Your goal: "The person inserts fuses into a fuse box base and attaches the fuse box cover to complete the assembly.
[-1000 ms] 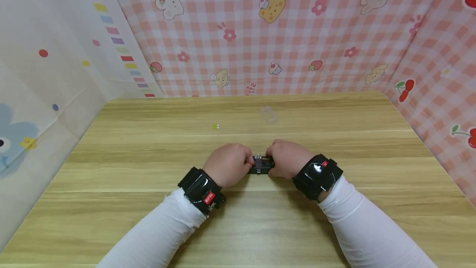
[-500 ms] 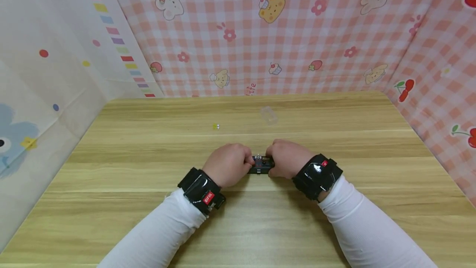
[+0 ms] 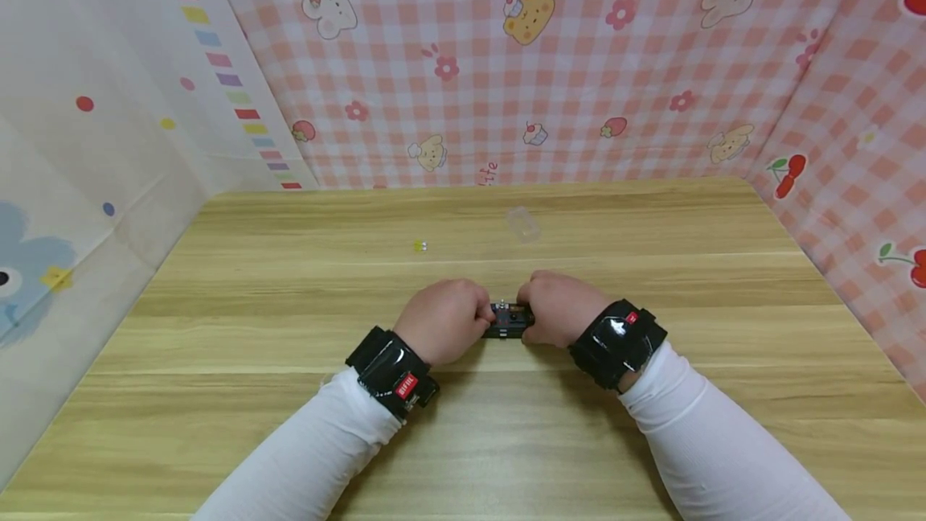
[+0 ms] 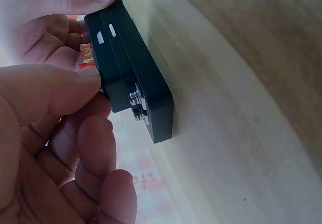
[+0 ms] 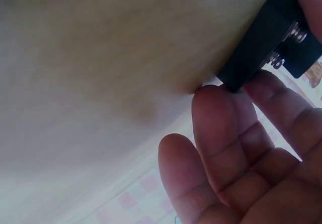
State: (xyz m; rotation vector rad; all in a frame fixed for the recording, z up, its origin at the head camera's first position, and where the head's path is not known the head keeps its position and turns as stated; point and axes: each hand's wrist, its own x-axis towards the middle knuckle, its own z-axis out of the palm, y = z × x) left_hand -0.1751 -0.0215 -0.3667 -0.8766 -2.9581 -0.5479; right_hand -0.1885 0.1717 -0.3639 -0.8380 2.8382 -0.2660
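Observation:
A black fuse block (image 3: 509, 320) with metal screw terminals lies between my hands, close over the table. My right hand (image 3: 560, 308) grips its right end; in the right wrist view, fingers (image 5: 271, 90) are curled at the block's (image 5: 261, 43) lower corner. My left hand (image 3: 443, 320) is at the block's left end, thumb (image 4: 83, 80) and index finger pinching a small blue blade fuse at its upper side. Only a sliver of blue shows there; the rest is hidden by the fingers. Beside it, a red and copper-coloured piece (image 4: 86, 55) sits on the block (image 4: 133, 68).
Farther back on the wood-grain table (image 3: 289, 424) lie small yellow and clear fuses (image 3: 420, 246). To their right is a transparent plastic cover (image 3: 524, 225). Patterned cloth (image 3: 492, 87) hangs behind the table and along both sides.

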